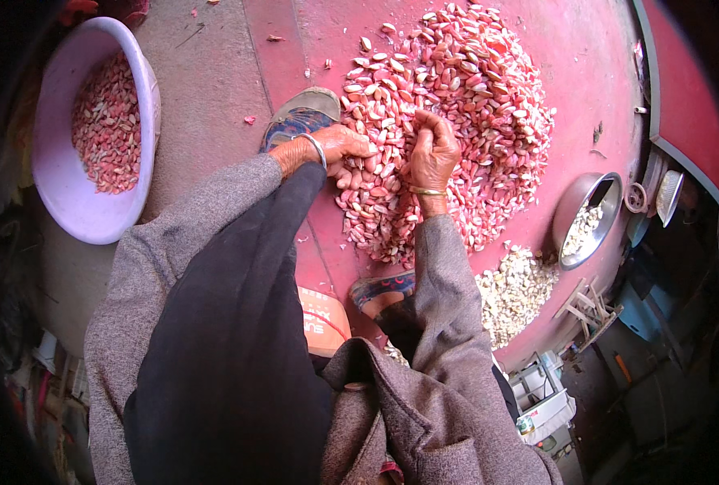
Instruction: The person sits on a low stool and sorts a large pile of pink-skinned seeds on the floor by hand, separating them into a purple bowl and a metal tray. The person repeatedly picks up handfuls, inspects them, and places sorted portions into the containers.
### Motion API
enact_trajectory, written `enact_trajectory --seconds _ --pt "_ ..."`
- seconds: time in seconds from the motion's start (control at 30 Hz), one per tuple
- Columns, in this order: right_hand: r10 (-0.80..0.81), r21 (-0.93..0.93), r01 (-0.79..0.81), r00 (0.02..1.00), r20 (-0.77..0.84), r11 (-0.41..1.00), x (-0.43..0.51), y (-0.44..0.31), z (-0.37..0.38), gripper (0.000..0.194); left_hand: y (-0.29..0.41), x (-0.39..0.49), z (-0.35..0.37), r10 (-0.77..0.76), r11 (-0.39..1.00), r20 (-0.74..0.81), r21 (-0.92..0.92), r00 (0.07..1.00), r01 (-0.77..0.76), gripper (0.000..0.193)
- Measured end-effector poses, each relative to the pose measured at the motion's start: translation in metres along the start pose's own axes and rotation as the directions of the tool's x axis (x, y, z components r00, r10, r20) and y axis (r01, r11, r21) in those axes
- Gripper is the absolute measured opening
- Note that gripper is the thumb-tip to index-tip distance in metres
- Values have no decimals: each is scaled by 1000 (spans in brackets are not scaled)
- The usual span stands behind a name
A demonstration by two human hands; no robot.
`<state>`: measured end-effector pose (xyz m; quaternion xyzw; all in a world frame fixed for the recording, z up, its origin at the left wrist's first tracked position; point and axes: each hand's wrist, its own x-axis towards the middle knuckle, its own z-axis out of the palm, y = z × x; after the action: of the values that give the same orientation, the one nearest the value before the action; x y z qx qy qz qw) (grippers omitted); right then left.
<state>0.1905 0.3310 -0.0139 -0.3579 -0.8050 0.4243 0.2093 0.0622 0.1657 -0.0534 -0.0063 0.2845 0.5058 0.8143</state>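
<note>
A large heap of pinkish-red garlic cloves [493, 91] lies on the red floor before me. My left hand [335, 147], with a silver bangle at the wrist, is at the heap's left edge, thumb and fingers together near a clove; whether it grips one cannot be told. Over the middle of the heap is my right hand [433, 151], a gold-coloured bangle below it. Its fingers are curled with the tips close together, and what lies between them is hidden. Pale peeled cloves [517, 297] form a smaller pile beyond my right forearm.
A lilac plastic basin [53, 145] with reddish cloves stands at the left. A metal bowl [559, 212] at the right holds pale pieces. Near it are a small wooden rack [589, 309] and a white strainer basket [669, 191]. My shoes [311, 109] flank the heap's near side.
</note>
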Motion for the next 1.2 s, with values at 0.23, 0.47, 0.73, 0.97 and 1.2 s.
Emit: enact_trajectory --seconds 0.23,0.47,0.73,0.97,1.2 --pt "-69 -113 70 998 10 991 41 2 9 18 0 0 0 -8 1000 -10 9 1000 8 32" --pt "36 -292 -7 995 94 957 49 4 14 11 3 -2 3 1 1000 -17 19 1000 -1 33" --pt "19 -92 -18 1000 17 996 56 5 8 15 4 -2 4 -11 999 -18 32 1000 11 33" --pt "59 -353 -14 991 116 935 70 4 16 15 4 -3 6 -8 1000 -44 28 999 10 33" --pt "55 -179 -44 997 56 983 55 7 15 16 2 -3 4 -9 1000 -35 24 999 10 33"
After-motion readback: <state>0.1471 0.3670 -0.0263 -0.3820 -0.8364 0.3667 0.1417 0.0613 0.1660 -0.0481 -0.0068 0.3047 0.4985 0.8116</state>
